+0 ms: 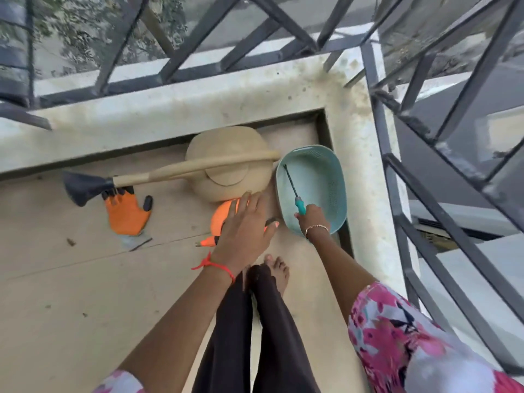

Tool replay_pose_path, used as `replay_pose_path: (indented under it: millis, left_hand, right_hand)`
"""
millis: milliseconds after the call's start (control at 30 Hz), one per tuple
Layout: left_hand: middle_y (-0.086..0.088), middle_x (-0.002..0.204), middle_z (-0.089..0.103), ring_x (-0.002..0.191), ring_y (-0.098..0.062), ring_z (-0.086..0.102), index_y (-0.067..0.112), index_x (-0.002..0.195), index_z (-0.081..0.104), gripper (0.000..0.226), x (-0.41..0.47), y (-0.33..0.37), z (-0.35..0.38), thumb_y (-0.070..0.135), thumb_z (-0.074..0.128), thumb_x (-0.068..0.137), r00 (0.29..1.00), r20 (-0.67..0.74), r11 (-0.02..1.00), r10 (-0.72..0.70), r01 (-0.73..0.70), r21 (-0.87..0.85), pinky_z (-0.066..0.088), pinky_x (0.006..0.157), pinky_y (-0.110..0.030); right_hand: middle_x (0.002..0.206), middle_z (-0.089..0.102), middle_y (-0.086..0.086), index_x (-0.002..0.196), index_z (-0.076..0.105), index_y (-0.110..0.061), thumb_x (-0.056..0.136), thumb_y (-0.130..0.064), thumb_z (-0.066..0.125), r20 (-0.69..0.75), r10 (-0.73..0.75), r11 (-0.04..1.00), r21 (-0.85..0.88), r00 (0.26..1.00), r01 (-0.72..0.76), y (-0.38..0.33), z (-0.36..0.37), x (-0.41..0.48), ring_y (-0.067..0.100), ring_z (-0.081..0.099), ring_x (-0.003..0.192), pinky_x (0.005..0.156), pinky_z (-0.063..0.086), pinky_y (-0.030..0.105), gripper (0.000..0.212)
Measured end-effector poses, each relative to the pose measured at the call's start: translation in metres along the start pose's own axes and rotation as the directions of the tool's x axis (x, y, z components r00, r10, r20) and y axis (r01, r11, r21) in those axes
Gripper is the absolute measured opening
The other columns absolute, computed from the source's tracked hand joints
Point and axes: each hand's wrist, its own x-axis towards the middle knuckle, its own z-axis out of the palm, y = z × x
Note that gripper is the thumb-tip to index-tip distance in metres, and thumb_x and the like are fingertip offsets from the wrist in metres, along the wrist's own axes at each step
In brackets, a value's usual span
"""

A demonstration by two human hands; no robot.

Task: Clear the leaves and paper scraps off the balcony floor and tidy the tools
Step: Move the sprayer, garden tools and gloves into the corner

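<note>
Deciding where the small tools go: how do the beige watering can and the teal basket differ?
The watering can is beige, rounded and closed on top, with a long spout; the basket is teal, open and perforated. The right hand's screwdriver points into the basket, not the can. Both stand side by side in the balcony corner.

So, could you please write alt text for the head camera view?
The right hand holds a teal-handled screwdriver pointing into a teal basket. The open left hand reaches over an orange glove beside a beige watering can; another glove lies farther left.
</note>
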Motion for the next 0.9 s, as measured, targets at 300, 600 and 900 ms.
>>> replay_pose_path:
  millis: [300, 600, 900]
  left_hand:
    - [-0.002, 0.139, 0.040, 0.130, -0.021, 0.033, 0.015, 0.138, 0.035, 0.046, -0.098, 0.028, -0.119, 0.030, 0.042, 0.095, 0.994, -0.100, 0.997, -0.054, 0.058, 0.041, 0.020, 0.111, -0.033]
    - [-0.006, 0.098, 0.066, 0.091, -0.025, 0.065, 0.011, 0.103, 0.066, 0.053, -0.278, -0.003, -0.233, 0.036, 0.029, 0.075, 0.878, -0.380, 0.955, -0.292, 0.288, -0.069, 0.047, 0.081, -0.032]
    - [0.011, 0.085, 0.067, 0.087, -0.004, 0.045, 0.022, 0.090, 0.067, 0.040, -0.487, -0.107, -0.240, 0.038, 0.038, 0.067, 0.702, -0.468, 0.843, -0.536, 0.474, -0.254, 0.042, 0.075, -0.020]
  right_hand:
    - [0.123, 0.054, 0.020, 0.118, 0.052, 0.001, 0.096, -0.023, 0.043, 0.104, -0.252, 0.940, -0.210, 0.962, 0.269, -0.050, -0.083, -0.162, 0.034, 0.052, 0.115, 0.092, 0.042, 0.037, 0.033]
    - [0.124, 0.055, 0.022, 0.117, 0.055, -0.001, 0.093, -0.020, 0.044, 0.211, -0.567, 0.685, -0.417, 0.796, 0.598, -0.157, -0.115, -0.377, 0.033, 0.053, 0.114, 0.091, 0.041, 0.035, 0.032]
    - [0.117, 0.059, 0.017, 0.111, 0.057, -0.005, 0.092, -0.024, 0.043, 0.460, -0.698, 0.257, -0.554, 0.549, 0.792, -0.290, -0.026, -0.555, 0.027, 0.057, 0.107, 0.078, 0.041, 0.029, 0.030]
